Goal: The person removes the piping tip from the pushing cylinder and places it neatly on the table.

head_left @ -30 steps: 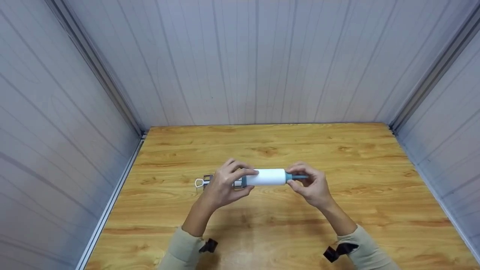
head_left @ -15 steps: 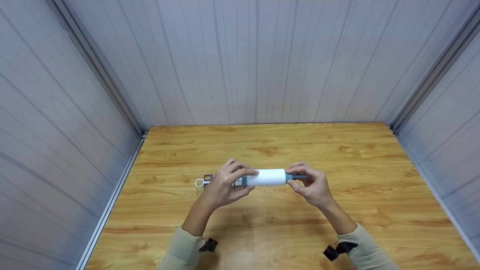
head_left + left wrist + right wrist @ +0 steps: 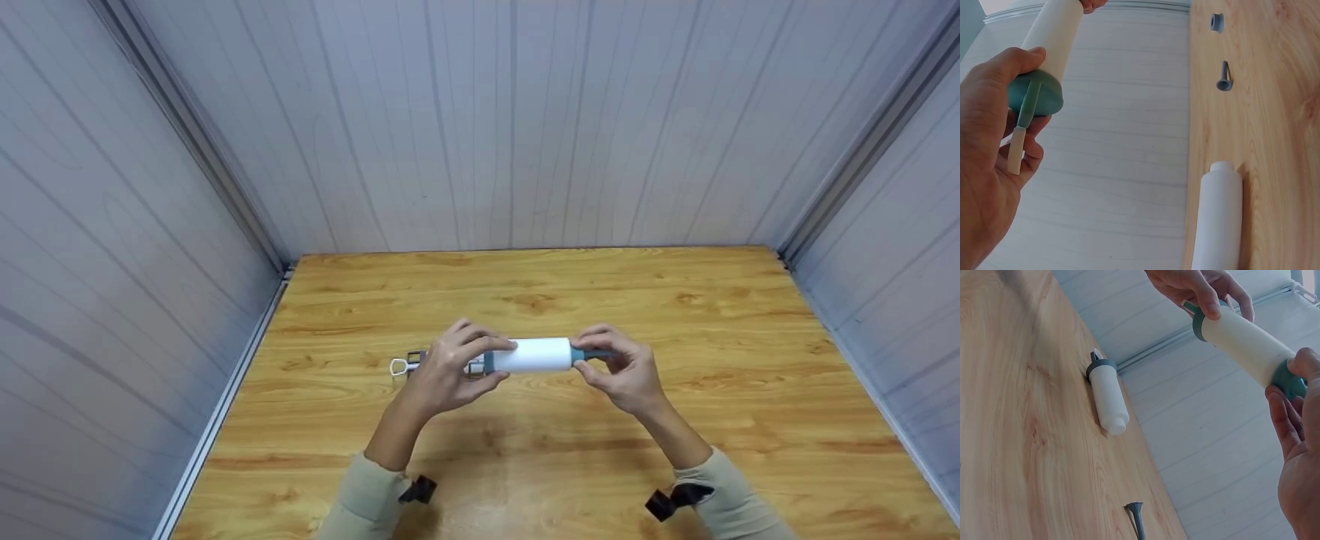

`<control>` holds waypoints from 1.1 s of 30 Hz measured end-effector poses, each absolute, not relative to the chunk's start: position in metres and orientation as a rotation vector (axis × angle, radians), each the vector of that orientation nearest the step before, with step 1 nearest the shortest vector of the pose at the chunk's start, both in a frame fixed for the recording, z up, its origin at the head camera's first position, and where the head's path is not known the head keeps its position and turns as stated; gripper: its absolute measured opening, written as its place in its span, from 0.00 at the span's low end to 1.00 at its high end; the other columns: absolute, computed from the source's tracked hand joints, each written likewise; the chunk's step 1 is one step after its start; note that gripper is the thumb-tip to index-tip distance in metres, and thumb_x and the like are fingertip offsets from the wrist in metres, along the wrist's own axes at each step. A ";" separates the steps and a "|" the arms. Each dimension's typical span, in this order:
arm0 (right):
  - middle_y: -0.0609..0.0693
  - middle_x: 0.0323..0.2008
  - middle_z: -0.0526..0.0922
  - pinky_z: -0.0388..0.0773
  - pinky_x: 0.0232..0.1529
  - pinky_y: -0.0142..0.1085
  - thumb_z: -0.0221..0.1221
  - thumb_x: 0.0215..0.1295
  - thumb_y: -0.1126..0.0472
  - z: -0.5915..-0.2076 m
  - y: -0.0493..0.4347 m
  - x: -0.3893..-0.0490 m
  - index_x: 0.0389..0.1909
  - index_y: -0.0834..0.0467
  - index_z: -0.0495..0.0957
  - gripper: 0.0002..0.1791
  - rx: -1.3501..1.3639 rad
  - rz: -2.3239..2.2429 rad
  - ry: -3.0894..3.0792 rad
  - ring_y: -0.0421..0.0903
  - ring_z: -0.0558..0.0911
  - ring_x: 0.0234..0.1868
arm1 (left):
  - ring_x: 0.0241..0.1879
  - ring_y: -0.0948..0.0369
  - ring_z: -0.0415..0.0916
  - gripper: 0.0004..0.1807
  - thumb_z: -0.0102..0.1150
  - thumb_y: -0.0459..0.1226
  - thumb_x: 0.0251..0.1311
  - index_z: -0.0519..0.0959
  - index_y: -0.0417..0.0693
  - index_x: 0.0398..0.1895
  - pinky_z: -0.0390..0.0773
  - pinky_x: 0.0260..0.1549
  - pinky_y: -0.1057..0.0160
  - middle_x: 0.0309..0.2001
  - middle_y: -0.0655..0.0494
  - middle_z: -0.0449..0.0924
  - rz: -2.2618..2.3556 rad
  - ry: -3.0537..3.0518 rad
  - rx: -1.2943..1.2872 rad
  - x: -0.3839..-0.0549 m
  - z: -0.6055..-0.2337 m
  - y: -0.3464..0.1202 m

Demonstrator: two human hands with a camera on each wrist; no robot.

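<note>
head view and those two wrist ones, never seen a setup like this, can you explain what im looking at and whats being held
There is no machine here, just a person working barehanded. The head view comes from a camera worn on the head, looking forward and down. The other two come from a camera on each wrist, so the scene looks tilted there. The left hand and right hand grip opposite ends of a white bottle, teal at both ends, above a wooden table. On the table, the left wrist view shows a second bottle lying down, a grey funnel-shaped piece and a small grey ring-like piece.
</note>
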State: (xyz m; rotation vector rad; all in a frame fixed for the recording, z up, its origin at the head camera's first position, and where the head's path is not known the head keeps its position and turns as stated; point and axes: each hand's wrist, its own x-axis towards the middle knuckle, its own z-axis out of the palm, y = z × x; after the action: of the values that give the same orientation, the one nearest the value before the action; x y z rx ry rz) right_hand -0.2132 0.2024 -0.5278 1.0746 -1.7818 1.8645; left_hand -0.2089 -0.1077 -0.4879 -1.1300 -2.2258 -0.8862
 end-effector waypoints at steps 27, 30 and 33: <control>0.53 0.57 0.84 0.90 0.61 0.31 0.62 0.54 0.93 -0.529 0.205 -0.216 0.52 0.74 0.82 0.25 1.165 1.858 -1.785 0.40 0.88 0.59 | 0.47 0.51 0.87 0.20 0.84 0.37 0.61 0.91 0.52 0.56 0.91 0.43 0.54 0.50 0.48 0.94 -0.919 -2.213 -1.120 -0.209 -0.491 -0.106; 0.50 0.57 0.82 0.88 0.61 0.29 0.60 0.59 0.90 -0.529 0.203 -0.215 0.55 0.78 0.76 0.22 1.143 1.890 -1.825 0.37 0.87 0.58 | 0.48 0.51 0.87 0.20 0.85 0.37 0.60 0.91 0.51 0.56 0.91 0.43 0.54 0.50 0.48 0.94 -0.896 -2.200 -1.124 -0.210 -0.491 -0.105; 0.44 0.58 0.82 0.88 0.59 0.28 0.56 0.65 0.87 -0.529 0.203 -0.213 0.58 0.81 0.71 0.20 1.081 1.890 -1.892 0.36 0.86 0.56 | 0.50 0.50 0.88 0.21 0.85 0.37 0.60 0.91 0.51 0.56 0.92 0.45 0.54 0.51 0.48 0.93 -0.879 -2.186 -1.130 -0.210 -0.491 -0.103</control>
State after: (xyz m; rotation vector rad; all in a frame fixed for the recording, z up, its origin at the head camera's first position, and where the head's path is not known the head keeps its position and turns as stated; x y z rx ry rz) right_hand -0.2134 0.2025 -0.5287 1.0809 -1.8924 1.8903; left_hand -0.2097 -0.1033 -0.4914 -1.1303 -2.1862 -0.8791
